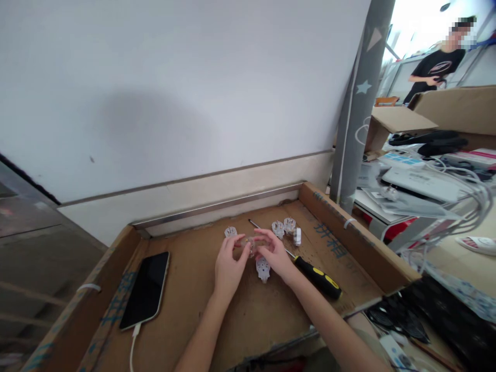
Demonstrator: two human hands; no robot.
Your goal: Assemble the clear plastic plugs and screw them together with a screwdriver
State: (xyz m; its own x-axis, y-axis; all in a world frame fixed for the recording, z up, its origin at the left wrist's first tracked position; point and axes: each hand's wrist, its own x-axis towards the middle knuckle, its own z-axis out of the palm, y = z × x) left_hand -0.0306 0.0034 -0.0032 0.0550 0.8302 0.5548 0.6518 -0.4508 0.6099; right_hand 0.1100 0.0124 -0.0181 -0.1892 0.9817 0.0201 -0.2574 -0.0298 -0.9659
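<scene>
Between the fingertips of both my hands is a clear plastic plug part (250, 247), with some brass-coloured metal showing inside. My left hand (231, 258) pinches it from the left and my right hand (273, 252) from the right. Partly below my right hand lies a whitish plug piece (263, 269) with holes in its face. Another clear plug piece (230, 232) with prongs upward sits just beyond my left hand. A screwdriver (318, 278) with a black and yellow handle lies under my right wrist area, its shaft partly hidden by the hand.
The cardboard tray (186, 310) has raised sides. Two pronged plug pieces (283, 227) and a white plug (297, 236) lie at its back right. A phone (146, 289) with a charging cable (133, 346) rests at left. A grey pole (358, 103) and a cluttered table stand right; a person (437, 67) is beyond.
</scene>
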